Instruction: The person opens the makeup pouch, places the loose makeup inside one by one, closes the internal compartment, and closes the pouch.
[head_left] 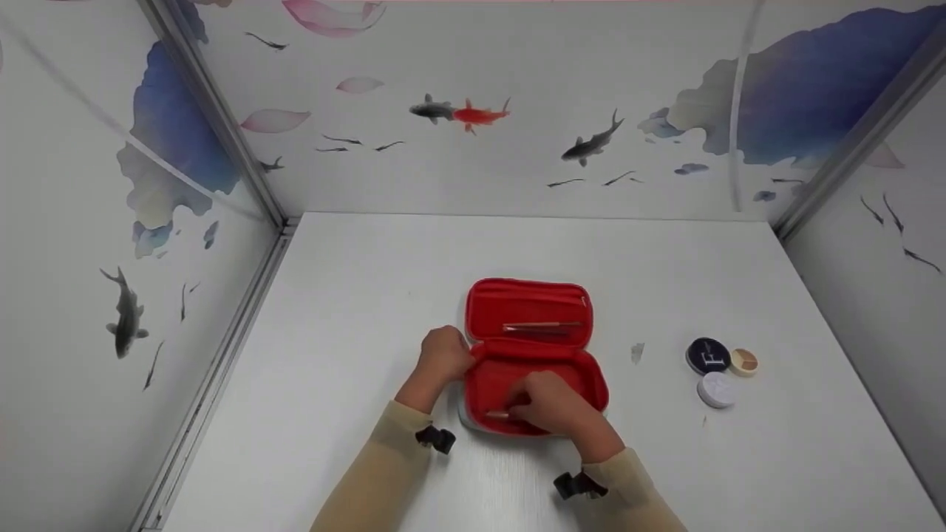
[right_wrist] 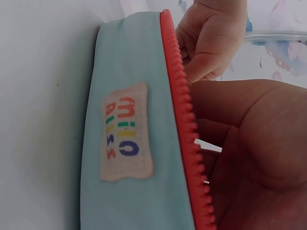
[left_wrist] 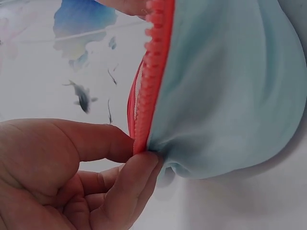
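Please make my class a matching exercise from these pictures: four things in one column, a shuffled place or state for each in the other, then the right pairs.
Column one
1. Left hand
2. Right hand
3. Dark round case
4. Cloth label

Column two
A. On the table, to the right of the open pouch
B. Pinches the pouch's zip edge
C. On the pouch's pale blue outside
D. Reaches into the pouch's red inside

Right pairs: 1-B, 2-D, 3-A, 4-C
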The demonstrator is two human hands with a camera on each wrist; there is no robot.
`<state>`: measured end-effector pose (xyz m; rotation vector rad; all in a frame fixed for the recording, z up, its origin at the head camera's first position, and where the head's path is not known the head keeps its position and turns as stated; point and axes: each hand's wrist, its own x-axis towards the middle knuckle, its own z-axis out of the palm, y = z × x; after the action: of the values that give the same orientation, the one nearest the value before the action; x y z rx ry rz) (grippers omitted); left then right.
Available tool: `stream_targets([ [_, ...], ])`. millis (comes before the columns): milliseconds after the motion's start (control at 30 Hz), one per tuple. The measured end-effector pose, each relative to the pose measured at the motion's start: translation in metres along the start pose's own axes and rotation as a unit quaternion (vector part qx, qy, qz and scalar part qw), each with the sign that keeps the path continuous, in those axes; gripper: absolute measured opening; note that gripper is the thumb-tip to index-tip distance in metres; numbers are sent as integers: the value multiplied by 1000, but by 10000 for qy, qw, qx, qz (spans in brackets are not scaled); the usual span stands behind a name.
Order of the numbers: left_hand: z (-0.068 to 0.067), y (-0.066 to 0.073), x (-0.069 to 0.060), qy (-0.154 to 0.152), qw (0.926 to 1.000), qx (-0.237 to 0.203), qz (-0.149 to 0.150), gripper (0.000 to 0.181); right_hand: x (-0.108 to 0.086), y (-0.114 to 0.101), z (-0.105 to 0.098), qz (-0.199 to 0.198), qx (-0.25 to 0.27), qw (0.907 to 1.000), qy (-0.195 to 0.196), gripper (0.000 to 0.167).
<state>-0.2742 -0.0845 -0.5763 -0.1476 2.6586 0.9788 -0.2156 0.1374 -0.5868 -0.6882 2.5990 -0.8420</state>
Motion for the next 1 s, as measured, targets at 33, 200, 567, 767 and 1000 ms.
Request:
stream_targets([
  [33, 0, 0, 0, -22, 10000, -7, -23, 30, 0, 1, -1, -21, 46, 10000, 20, 19],
  [200, 0, 1, 0, -44, 9999, -79, -108, 28, -3, 6, -9, 79, 195, 9993, 296, 25],
  [567, -1, -2, -1, -73, 9993, -262, -263, 23, -20, 20, -37, 1023, 563, 9760, 1838, 24],
  [767, -2, -2, -4, -67, 9994, -282, -185, 22, -30, 40, -58, 1591, 511, 9584, 2314, 30],
  [1000, -1, -3, -5, -64, 9994, -274, -218, 21, -42, 74, -80, 1848, 334, 9491, 2528, 34],
])
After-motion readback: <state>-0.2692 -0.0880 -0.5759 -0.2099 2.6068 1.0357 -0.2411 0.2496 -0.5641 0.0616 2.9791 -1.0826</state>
